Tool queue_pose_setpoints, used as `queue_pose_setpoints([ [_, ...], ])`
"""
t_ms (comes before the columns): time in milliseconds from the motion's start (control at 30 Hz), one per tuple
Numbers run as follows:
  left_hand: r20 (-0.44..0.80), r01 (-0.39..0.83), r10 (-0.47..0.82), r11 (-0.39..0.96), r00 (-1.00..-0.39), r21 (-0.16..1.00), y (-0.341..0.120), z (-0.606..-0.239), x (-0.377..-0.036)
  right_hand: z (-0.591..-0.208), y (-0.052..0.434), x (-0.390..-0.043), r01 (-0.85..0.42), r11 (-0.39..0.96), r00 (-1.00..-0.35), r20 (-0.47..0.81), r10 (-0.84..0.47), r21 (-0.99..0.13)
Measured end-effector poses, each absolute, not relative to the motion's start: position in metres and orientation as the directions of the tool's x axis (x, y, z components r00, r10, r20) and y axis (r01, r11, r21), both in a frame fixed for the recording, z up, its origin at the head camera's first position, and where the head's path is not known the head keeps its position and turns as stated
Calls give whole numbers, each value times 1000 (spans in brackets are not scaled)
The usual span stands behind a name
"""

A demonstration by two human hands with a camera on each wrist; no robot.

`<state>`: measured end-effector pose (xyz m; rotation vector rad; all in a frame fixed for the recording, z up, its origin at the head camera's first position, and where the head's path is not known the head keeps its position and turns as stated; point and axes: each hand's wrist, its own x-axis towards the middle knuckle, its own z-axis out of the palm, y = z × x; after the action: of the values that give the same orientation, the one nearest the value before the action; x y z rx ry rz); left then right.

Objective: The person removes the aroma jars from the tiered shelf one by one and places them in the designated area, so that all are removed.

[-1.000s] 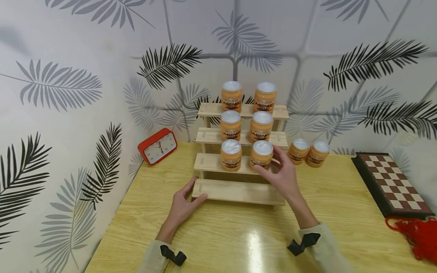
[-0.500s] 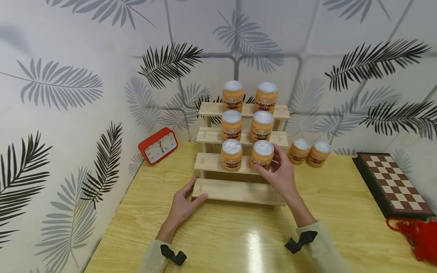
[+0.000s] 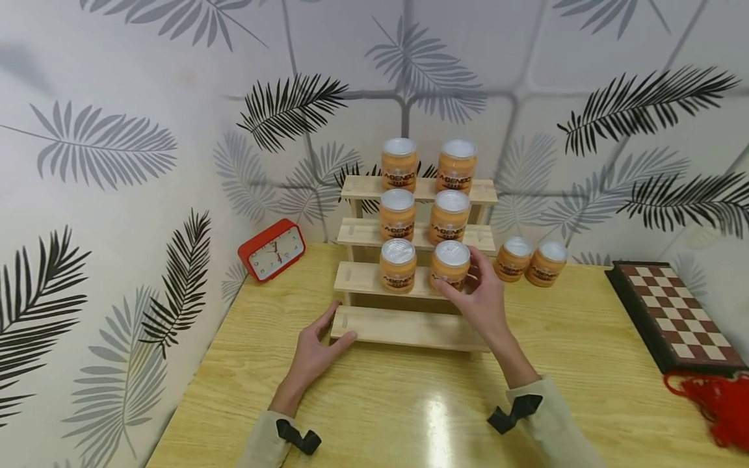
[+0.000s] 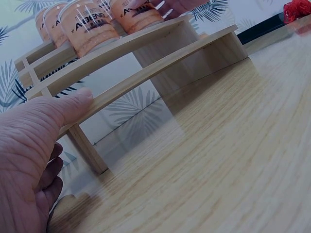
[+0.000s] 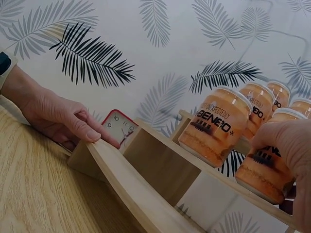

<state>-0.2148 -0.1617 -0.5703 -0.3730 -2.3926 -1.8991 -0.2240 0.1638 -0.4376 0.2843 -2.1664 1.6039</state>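
Note:
A light wooden tiered display rack (image 3: 409, 327) stands on the table with pairs of orange, silver-lidded jars on its upper three steps. My right hand (image 3: 481, 300) holds the right jar (image 3: 450, 265) of the lowest pair, thumb at its front and fingers round its right side. That jar is upright at the step, beside its left neighbour jar (image 3: 398, 266). At the rack's left end, my left hand (image 3: 315, 351) grips the bottom step. Its thumb (image 4: 73, 104) lies over the step's front edge, with the other fingers curled below in the left wrist view.
Two more jars (image 3: 513, 260) stand on the table right of the rack. A red alarm clock (image 3: 271, 251) sits at the back left. Further right lie a folded chessboard (image 3: 673, 315) and a red tasselled cord (image 3: 716, 406). A patterned wall (image 3: 193, 130) borders the table (image 3: 374, 403).
My right wrist has shifted slightly left while the hand stays on the jar. The left hand keeps its place on the rack.

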Motion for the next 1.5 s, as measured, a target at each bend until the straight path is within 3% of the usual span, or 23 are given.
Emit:
queue_pose_setpoints([
  [667,212,240,155,189,-965,952,-162,-576,-217,-440,180,-218,-417,307,-887,457,70,-856],
  [900,192,224,167,198,-967,954,-159,-560,-211,-442,187,-214,-398,291,-891,442,103,-870],
  [1100,197,226,156,199,-968,953,-161,-574,-216,-462,205,-225,-430,255,-871,472,134,-866],
  [1500,201,231,155,205,-967,951,-162,-572,-216,-457,235,-217,-413,269,-853,473,222,-870],
])
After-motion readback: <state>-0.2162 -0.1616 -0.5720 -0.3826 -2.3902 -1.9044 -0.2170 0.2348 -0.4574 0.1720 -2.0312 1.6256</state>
